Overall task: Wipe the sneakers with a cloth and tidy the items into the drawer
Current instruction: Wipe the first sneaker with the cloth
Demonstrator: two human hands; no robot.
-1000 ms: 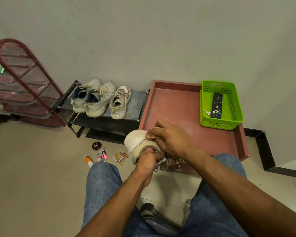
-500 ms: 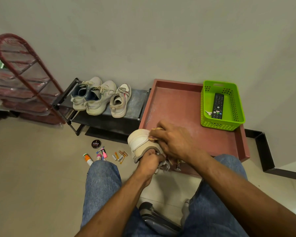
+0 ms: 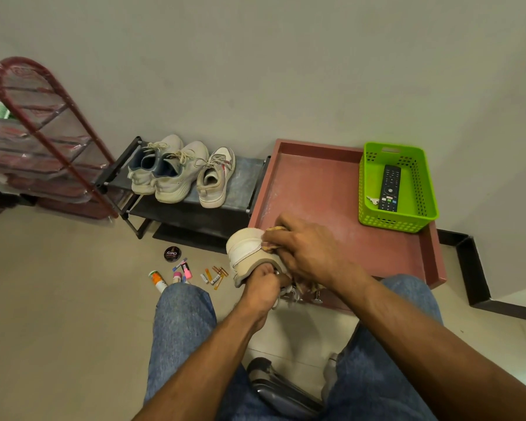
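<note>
My left hand (image 3: 263,288) grips a cream sneaker (image 3: 246,252) from below, held in the air in front of my knees. My right hand (image 3: 308,249) presses a tan cloth (image 3: 274,230) against the sneaker's side, fingers curled over it; most of the cloth is hidden under the hand. Three more pale sneakers (image 3: 176,171) stand on the low black shoe rack (image 3: 249,168). The open reddish drawer (image 3: 319,183) lies on the floor right of the rack.
A green basket (image 3: 419,183) in the drawer's far right corner holds a remote (image 3: 390,188) and keys. A polish tin (image 3: 172,254), small bottles and tubes (image 3: 182,273) lie scattered on the floor. A red wire rack (image 3: 40,132) stands left.
My right hand has slid the cloth a little along the sneaker's side. The left hand keeps its grip and the shoe stays in about the same place.
</note>
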